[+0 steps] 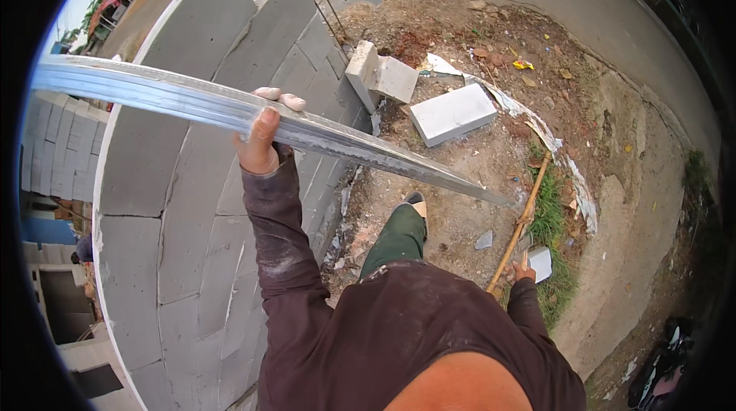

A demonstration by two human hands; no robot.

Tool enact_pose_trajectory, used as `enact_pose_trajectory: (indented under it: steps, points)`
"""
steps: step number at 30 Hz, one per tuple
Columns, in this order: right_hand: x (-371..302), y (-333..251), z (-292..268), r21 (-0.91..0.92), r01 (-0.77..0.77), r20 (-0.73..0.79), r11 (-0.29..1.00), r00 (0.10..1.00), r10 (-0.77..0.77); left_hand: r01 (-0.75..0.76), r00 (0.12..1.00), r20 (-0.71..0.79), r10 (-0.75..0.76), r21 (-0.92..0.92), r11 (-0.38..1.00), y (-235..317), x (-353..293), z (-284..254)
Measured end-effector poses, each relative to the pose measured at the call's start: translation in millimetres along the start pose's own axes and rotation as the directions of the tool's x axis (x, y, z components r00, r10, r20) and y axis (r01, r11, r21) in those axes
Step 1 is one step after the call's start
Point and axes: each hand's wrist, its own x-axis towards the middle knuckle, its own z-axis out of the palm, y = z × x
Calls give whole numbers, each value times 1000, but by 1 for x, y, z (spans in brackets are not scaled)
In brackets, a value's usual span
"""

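A long silver metal straightedge (345, 139) slants across the view, from the upper left over the block wall (207, 127) down toward the dirt near the bamboo pole. My left hand (264, 135) is closed around it, thumb on the near side and whitish, dusty fingertips over the far edge. Low at the right, my right hand (524, 271) is small in view, its fingers drawn together beside the bamboo pole (529, 208). A thin pointed shape shows at its fingertips; whether that is a finger or a held thing is unclear. A pale block piece (540, 264) lies beside this hand.
The wall of grey lightweight blocks rises at my left. One whole block (454, 114) lies on the dirt, with broken block pieces (381, 73) by the wall's foot. Steel rebar (322, 8) stands at the wall's end. Torn white sheeting (529, 116) and grass (548, 215) border the dirt.
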Motion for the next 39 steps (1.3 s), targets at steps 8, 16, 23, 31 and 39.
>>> enact_pose_trajectory:
  steps: [8,16,23,31,39]
  points:
    - [-30,-131,-68,40,36,-57,999,998,-33,-159,981,-83,173,151,976,38,167,98]
    - [5,-211,-102,-141,-425,-20,894,904,427,-374,877,-204,435,278,885,14,302,195]
    - [147,-275,-118,-357,-281,52,891,946,319,-483,761,-259,595,386,786,22,387,266]
    - [302,-509,-191,58,-49,-149,997,987,58,-557,631,-237,738,524,644,33,462,321]
    - [369,-673,-160,354,100,-86,930,994,-73,-475,642,-299,706,568,672,-25,558,329]
